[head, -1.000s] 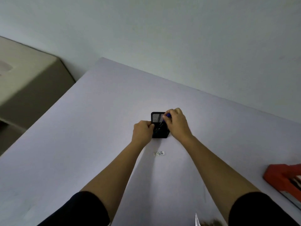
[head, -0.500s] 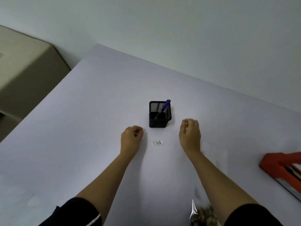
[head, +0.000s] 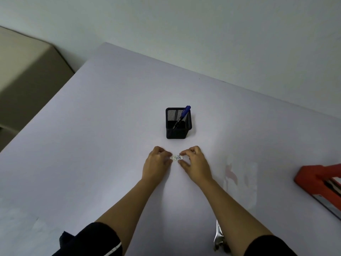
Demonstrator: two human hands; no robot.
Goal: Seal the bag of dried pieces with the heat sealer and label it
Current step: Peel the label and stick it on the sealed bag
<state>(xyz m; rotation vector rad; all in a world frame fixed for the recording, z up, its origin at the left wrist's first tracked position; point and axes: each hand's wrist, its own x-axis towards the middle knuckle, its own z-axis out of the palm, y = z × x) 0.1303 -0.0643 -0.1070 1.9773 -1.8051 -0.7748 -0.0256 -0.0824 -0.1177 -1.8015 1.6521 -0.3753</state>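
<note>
A small white label (head: 176,157) with blue writing lies on the white table (head: 92,145) in front of me. My left hand (head: 156,163) pinches its left end and my right hand (head: 193,162) pinches its right end, fingers curled. The bag of dried pieces (head: 219,239) shows only as a shiny corner at the bottom edge, mostly hidden behind my right arm. The red heat sealer (head: 321,183) lies at the right edge, partly cut off.
A black mesh pen holder (head: 178,124) stands just beyond the label with a blue pen (head: 183,114) leaning in it. A beige cabinet (head: 27,80) sits past the table's left edge. A wall runs behind the table.
Both hands have left the pen holder, where the right one dropped the blue pen, and come back toward me to close on the two ends of the label.
</note>
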